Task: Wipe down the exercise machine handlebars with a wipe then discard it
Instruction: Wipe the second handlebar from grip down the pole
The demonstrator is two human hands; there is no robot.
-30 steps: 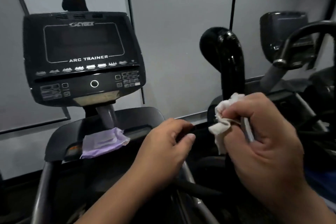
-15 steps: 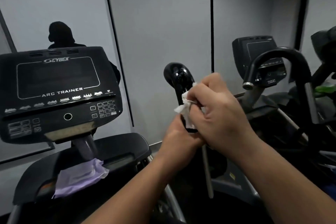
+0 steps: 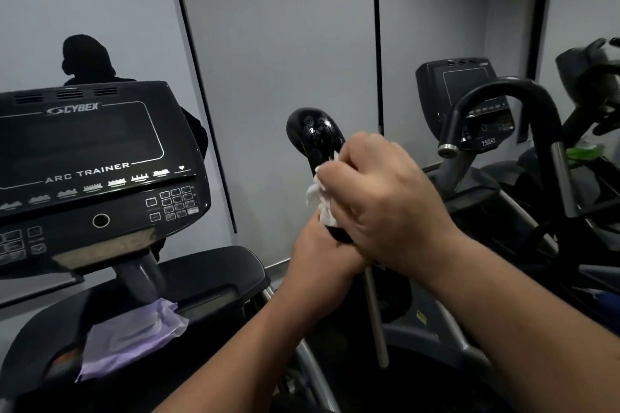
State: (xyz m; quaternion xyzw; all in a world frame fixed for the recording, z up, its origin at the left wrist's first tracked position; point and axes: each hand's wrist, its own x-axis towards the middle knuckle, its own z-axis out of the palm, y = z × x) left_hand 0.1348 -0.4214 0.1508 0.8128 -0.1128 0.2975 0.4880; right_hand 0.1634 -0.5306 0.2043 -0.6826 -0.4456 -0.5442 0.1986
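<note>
Both hands stay on the handlebar point(image 3: 315, 131): right hand point(image 3: 385, 198) clamps the wipe point(image 3: 318, 198) around it; left hand point(image 3: 322, 251) grips below.

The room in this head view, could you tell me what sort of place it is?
Most likely a gym: a Cybex Arc Trainer console, a second machine beside it, and the right hand wiping a black handlebar with a white wipe.

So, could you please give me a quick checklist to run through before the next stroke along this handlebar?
1. White crumpled wipe held in right hand: ok.
2. Wipe against glossy black curved handlebar: ok.
3. Left hand grips the bar below: ok.
4. Curved top wiped: cannot tell.
5. Far side of the bar wiped: cannot tell.
6. Bin for discarding in sight: not ok.
</note>
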